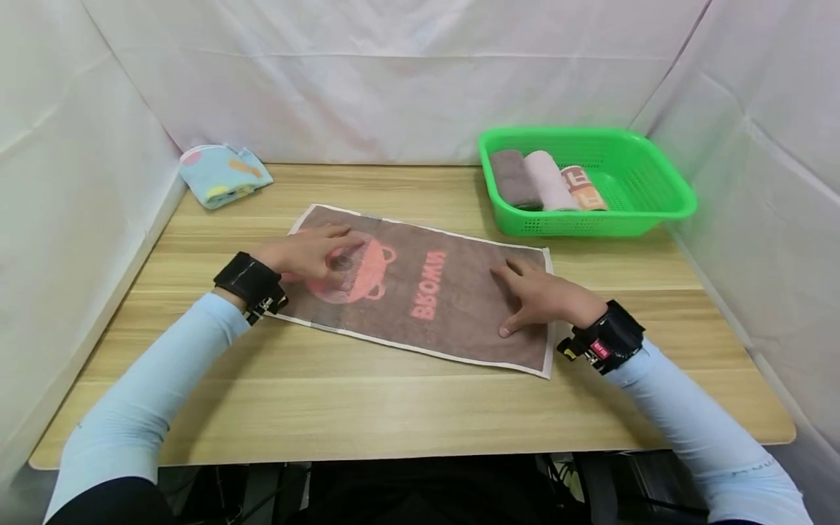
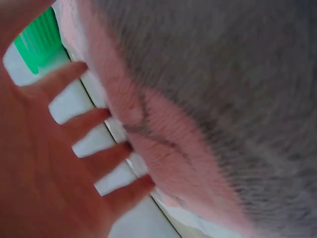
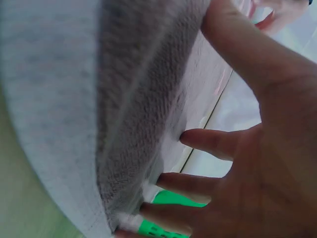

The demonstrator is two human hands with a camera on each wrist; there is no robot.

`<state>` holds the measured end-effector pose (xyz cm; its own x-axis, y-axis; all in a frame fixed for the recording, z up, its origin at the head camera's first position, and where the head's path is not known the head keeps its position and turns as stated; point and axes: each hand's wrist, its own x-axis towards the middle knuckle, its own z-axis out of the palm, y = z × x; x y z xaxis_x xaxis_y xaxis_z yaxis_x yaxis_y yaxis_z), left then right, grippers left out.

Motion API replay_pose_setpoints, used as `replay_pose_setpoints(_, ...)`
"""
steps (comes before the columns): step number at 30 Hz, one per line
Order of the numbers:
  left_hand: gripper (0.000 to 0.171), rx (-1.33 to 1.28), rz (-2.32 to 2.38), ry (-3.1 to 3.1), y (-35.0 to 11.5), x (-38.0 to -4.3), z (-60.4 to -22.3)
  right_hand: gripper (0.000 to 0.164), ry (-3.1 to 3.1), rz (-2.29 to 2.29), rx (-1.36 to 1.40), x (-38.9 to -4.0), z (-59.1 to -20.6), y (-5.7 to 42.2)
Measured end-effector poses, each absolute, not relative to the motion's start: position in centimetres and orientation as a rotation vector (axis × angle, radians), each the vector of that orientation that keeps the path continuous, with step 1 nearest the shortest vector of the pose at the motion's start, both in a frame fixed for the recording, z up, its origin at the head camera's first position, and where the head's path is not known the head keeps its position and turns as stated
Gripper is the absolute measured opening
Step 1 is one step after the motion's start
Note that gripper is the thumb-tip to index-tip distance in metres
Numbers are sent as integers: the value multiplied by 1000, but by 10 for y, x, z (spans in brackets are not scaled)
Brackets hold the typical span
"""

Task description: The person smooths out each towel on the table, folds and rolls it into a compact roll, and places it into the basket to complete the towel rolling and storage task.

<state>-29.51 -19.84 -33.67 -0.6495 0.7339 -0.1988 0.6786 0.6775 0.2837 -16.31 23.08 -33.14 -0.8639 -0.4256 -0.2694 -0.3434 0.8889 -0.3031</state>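
A brown towel (image 1: 459, 292) with a pale border, pink lettering and a pink cartoon figure lies spread out across the table, slightly slanted. My left hand (image 1: 313, 251) rests over its left part, on the pink figure, with the fingers spread. Over the right part, near the short edge, my right hand (image 1: 541, 295) has its fingers apart and its fingertips touching the cloth. Both wrist views show spread fingers against the towel (image 2: 237, 99), and neither hand grips it.
A green plastic basket (image 1: 630, 226) at the back right holds rolled cloths: a brown one (image 1: 514, 180), a pale pink one (image 1: 550, 182) and a patterned one (image 1: 583, 189). At the back left corner lies a folded light blue towel (image 1: 225, 175). White cloth walls enclose the wooden table (image 1: 394, 415).
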Motion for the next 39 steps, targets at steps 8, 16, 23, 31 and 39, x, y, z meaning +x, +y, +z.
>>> replay_pose_setpoints(8,89,1088,160,2671,-183,-263,-334,131,2640,-345,-527,-189,-331,265)
replay_pose_setpoints(16,92,998,34,2689,-167,-238,-331,135,2597,-382,-570,-202,-335,285)
replay_pose_setpoints(23,46,1060,292,2680,-178,-273,-325,59,2891,-328,-653,-215,-332,276)
replay_pose_setpoints(31,26,1026,329,2822,-186,-313,-332,26,3141,-122,-572,-226,-343,264)
replay_pose_setpoints(39,16,988,206,2792,-190,-316,-325,56,3047,-134,-500,-222,-330,267)
